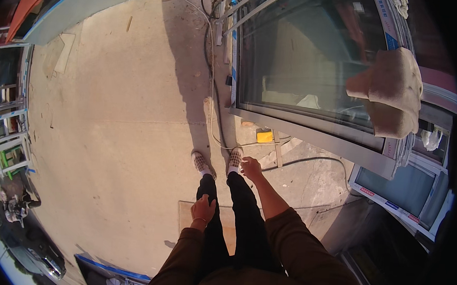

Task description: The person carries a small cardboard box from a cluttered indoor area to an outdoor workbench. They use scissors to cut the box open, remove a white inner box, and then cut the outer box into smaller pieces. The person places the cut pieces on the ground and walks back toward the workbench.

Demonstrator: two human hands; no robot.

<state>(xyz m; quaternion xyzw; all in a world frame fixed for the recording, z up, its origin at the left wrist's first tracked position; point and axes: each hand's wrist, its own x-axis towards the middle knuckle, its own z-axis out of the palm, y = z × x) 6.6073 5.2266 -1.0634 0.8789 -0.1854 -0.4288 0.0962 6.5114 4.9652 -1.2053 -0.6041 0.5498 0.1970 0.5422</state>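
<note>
My left hand (202, 208) hangs in front of my dark trousers, its fingers curled in and partly hidden; nothing shows in it. Out beside my right shin, my right hand (251, 168) has loosely bent fingers a little apart and is empty. Neither hand touches an object. Nearest to the right one are a yellow object (264, 136) on the ground and a thin wooden strip (278, 148). Beyond them a large framed glass panel (308, 68) stands at the right, a brown cloth (394, 90) draped over its edge.
A black hose (215, 88) and a pale cord (210, 32) run along the concrete floor (107, 134) past my feet. A smaller white-framed window (400, 189) leans at the right. White frames (3, 103) line the left side. A flat board (186, 216) lies beneath me.
</note>
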